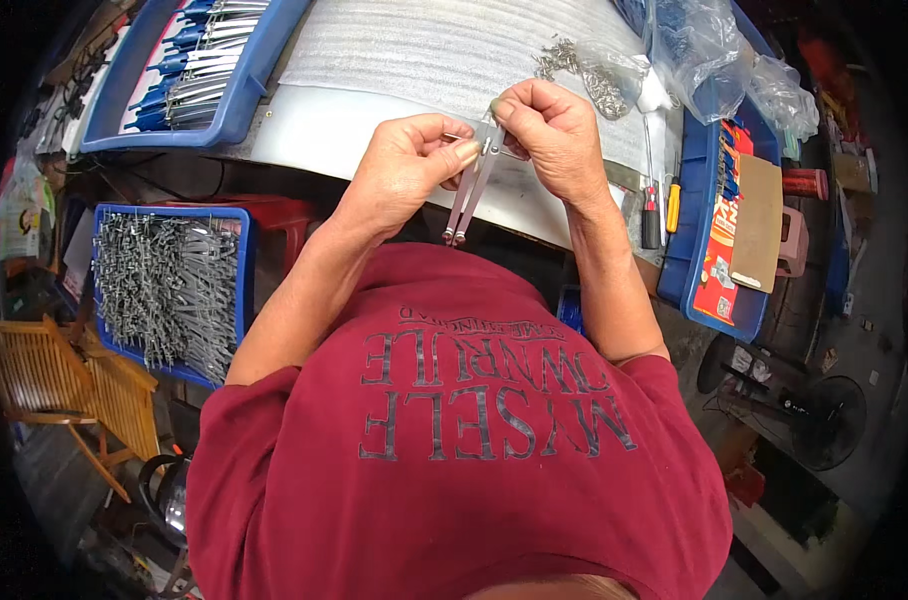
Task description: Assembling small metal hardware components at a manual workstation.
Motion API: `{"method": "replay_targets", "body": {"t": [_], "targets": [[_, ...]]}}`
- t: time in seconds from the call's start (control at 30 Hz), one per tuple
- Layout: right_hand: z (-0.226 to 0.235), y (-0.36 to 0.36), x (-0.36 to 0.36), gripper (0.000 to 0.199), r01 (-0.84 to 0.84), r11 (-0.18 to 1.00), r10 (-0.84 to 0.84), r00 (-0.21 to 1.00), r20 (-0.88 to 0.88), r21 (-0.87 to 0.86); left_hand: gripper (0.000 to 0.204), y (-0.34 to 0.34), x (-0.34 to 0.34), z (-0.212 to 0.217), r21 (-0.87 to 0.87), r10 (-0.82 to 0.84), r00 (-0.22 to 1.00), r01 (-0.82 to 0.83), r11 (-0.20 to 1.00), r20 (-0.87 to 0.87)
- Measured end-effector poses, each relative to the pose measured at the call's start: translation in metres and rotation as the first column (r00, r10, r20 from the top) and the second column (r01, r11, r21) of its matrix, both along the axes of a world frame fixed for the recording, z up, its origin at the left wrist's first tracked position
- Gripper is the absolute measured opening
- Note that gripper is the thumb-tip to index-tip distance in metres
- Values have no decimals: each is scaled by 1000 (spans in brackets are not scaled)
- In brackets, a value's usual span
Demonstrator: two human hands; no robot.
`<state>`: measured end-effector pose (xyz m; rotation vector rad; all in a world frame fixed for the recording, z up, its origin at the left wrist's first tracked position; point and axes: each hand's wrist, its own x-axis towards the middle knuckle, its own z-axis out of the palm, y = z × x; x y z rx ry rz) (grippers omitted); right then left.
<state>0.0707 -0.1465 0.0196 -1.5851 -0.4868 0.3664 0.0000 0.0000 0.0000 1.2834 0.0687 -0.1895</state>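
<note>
In front of my chest, over the table's near edge, hangs a hinged metal piece point(469, 195) with two narrow grey legs pointing down toward me, like a pair of compasses. Small screws show at the leg ends, and a pivot sits near the top. My left hand point(399, 170) is closed, its thumb and forefinger pinching at the left of the hinge. My right hand point(562, 140), also closed, pinches the top end. Fingertips hide most of the head. Beyond them, small loose metal parts point(604, 92) lie heaped on white foam sheet point(414, 50).
At left, a blue crate point(249, 105) carries blue-and-silver pieces in rows; below, another blue bin point(242, 285) is full of grey metal parts. Screwdrivers point(672, 205) lie right of my right hand, beside a blue tray point(686, 262) with cardboard. Clear plastic bags point(704, 60) sit at far right.
</note>
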Motion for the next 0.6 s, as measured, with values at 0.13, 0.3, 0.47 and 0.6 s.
{"method": "replay_targets", "body": {"t": [0.13, 0.3, 0.47, 0.6], "targets": [[-1, 1, -1, 12, 45, 999, -44, 999, -30, 10, 21, -3, -3, 5, -168, 31, 994, -49, 985, -107], [-5, 0, -1, 11, 97, 995, -95, 994, -53, 37, 22, -7, -5, 7, -199, -5, 976, -39, 979, -217], [-6, 0, -1, 9, 134, 989, -130, 990, -55, 62, 20, -9, -5, 7, -134, -19, 978, -9, 991, -207], [-7, 0, -3, 8, 148, 985, -140, 986, -95, 83, 18, -10, -6, 3, -111, 21, 981, -43, 993, -190]]}}
